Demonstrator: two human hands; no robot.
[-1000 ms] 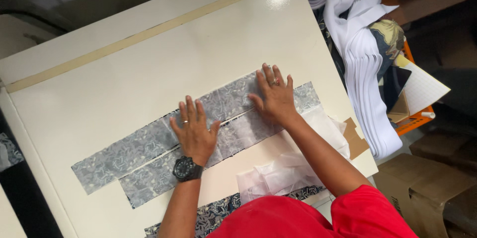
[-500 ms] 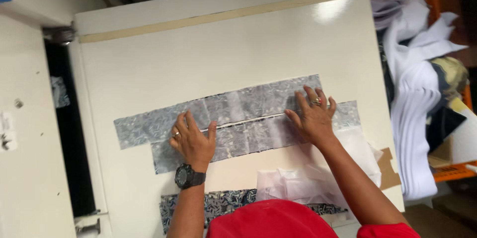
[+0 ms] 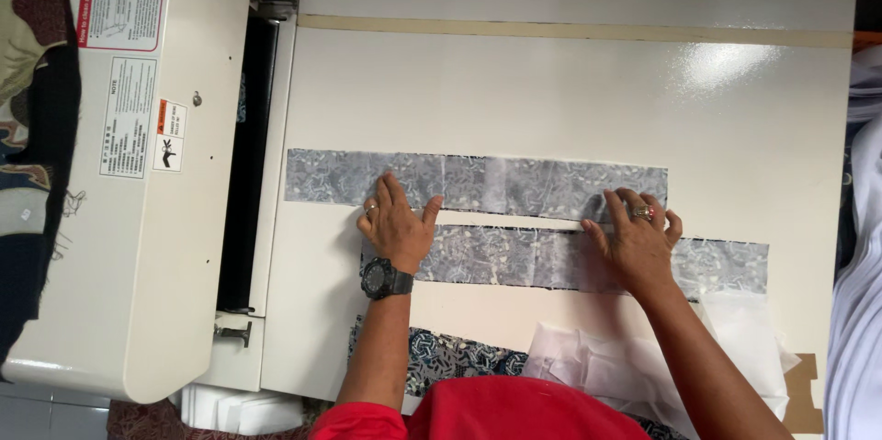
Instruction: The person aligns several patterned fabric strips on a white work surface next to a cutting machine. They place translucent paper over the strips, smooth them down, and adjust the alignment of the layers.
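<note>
Hands lie flat, fingers spread wide and gripping nothing, on two grey patterned fabric strips on the cream bench (image 3: 570,91). Left hand (image 3: 397,224) presses across the upper strip (image 3: 478,181) and lower strip (image 3: 514,256); right hand (image 3: 636,240) does likewise further along. Sheer white interlining pieces (image 3: 625,366) lie heaped near the bench's front edge beside dark printed fabric (image 3: 450,355). A cream machine (image 3: 138,220) stands to the left.

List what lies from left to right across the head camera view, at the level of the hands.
Cream machine housing → dark roller slot → left hand with black watch → lower grey patterned strip → right hand → white cloth pile.
</note>
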